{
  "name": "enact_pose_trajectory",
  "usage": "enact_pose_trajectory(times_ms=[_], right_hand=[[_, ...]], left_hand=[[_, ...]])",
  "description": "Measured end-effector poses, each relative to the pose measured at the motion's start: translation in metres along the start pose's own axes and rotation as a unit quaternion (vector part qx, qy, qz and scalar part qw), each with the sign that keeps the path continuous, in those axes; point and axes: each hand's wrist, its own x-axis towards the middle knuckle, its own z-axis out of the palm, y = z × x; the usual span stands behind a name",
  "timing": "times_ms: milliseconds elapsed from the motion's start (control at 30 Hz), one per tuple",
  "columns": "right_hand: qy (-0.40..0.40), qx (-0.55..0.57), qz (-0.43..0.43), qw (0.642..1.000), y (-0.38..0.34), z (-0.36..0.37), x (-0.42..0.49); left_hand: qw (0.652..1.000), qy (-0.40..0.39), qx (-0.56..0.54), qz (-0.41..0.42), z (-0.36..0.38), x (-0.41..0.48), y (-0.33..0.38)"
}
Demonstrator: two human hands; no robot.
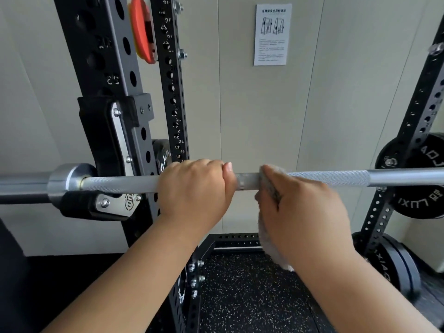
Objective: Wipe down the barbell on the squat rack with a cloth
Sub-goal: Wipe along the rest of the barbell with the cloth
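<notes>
A silver barbell (336, 177) lies level across the view, resting in the black J-hook (103, 205) of the squat rack's left upright (113, 75). My left hand (194, 191) grips the knurled shaft just right of that upright, fingers curled over the top. My right hand (305, 210) sits close beside it and holds a grey cloth (269, 188) wrapped round the bar. The cloth's loose end (274, 251) hangs below the bar. The bar's sleeve and collar (64, 181) stick out to the left.
Black weight plates (418, 174) hang on the right upright (413, 140), with more plates (394, 263) lower down. An orange part (143, 30) sits high on the left rack. A paper notice (272, 34) hangs on the beige wall. Speckled black rubber floor (247, 292) lies below.
</notes>
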Motion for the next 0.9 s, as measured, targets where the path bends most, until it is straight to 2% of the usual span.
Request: enact_pose_trajectory(times_ms=[100,167,233,333,400,500,600,633,700,833,900], right_hand=[[-0.03,0.022,-0.043,0.998,-0.012,0.005,-0.006],[-0.014,0.021,-0.017,1.0,-0.001,-0.002,0.0],[0.001,0.02,0.021,1.0,0.011,-0.011,0.004],[-0.036,-0.002,-0.013,0.999,-0.003,-0.007,-0.002],[-0.033,0.003,-0.028,0.999,-0.005,-0.005,-0.004],[-0.019,-0.016,0.023,0.999,0.018,-0.015,0.002],[-0.024,-0.046,-0.004,0.999,0.012,-0.011,-0.004],[-0.044,-0.029,-0.016,0.998,0.004,-0.008,-0.008],[-0.032,-0.007,-0.029,0.999,0.007,-0.004,-0.012],[0.025,-0.04,0.031,0.998,0.026,-0.009,-0.008],[-0.016,-0.027,-0.007,0.999,0.016,-0.004,-0.011]], left_hand=[[0.996,-0.084,0.015,-0.007,-0.008,0.006,0.002],[0.992,-0.126,-0.023,-0.02,-0.011,0.014,-0.001],[0.988,-0.149,-0.036,-0.014,-0.011,0.022,-0.003],[0.981,-0.185,-0.066,-0.009,-0.01,0.028,-0.004],[0.977,-0.198,-0.083,-0.014,-0.012,0.027,-0.005],[0.986,-0.164,-0.044,-0.006,-0.014,0.022,-0.003],[0.995,-0.097,0.021,-0.004,-0.009,0.013,0.001],[0.996,-0.082,0.024,0.0,-0.008,0.009,0.002],[1.0,-0.024,0.012,0.012,-0.001,0.004,-0.001],[0.999,0.026,0.001,0.021,0.008,-0.001,-0.001],[0.999,0.033,0.0,0.018,0.01,-0.002,0.001]])
